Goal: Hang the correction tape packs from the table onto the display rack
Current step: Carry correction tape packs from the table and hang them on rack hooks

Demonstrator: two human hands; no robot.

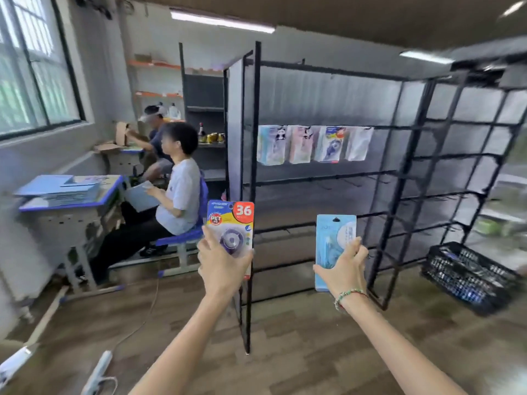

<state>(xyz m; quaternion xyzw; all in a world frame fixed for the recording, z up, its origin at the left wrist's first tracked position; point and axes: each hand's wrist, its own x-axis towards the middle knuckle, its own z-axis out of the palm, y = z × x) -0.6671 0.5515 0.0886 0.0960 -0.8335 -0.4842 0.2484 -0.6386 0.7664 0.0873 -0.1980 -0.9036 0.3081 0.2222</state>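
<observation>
Both forearms are reaching forward from the bottom of the head view, each carrying one pack toward the rack. On one side, the left hand (221, 263) is gripping a yellow-and-blue correction tape pack (230, 223) from below, fingers curled round its lower half, the red "36" corner showing above. On the other, the right hand (346, 266), with a beaded bracelet (349, 296) at the wrist, is pinching a pale blue correction tape pack (335, 238) by its lower part, its hang hole pointing up. Both packs are being held upright in the air, in front of the black display rack (399, 172) and well short of its hooks.

Four hung packs (313, 143) are already dangling side by side from one upper bar of the rack; the bars below appear bare, though motion blur is hiding detail. So the job is looking partly done: four up, two in hand and not yet hooked. Whether more are waiting on a bench cannot be told, as none is showing here.

Off to the left, two seated people (176, 178) are working at blue desks (71, 192), and a black crate (467, 275) is sitting on the floor to the right.
</observation>
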